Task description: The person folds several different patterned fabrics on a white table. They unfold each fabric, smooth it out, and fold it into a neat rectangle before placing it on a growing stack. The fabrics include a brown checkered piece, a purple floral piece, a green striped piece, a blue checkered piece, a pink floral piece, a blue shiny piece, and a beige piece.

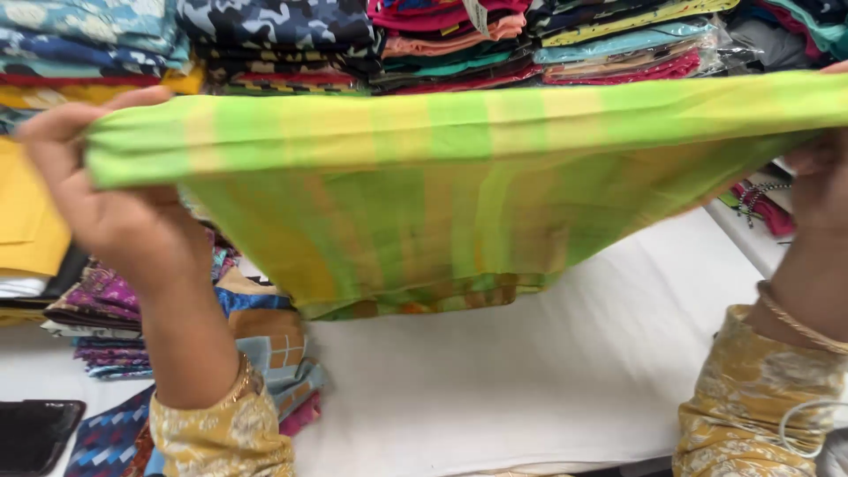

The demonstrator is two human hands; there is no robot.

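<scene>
Left hand [106, 199] at 9 o'clock, raised, forearm rising steeply from the 7 o'clock corner; mustard floral sleeve and a bangle at the wrist. Fingers curled shut, pinching the left end of the green-and-yellow striped cloth [442, 190]. Right hand [821, 181] at 3 o'clock, partly cut by the frame edge; forearm rises from the 5 o'clock corner, same sleeve, gold bangle [795, 322] at the wrist. Fingers closed on the cloth's right end, grip only partly visible. Cloth is stretched taut between both hands across the centre, top edge folded over as a band, the rest hanging toward 6 o'clock above the white counter [530, 380]. Stacks of folded fabrics [442, 44] run along 12 o'clock behind the cloth; patterned folded pieces [265, 336] lie at 8 o'clock beside the left forearm.
</scene>
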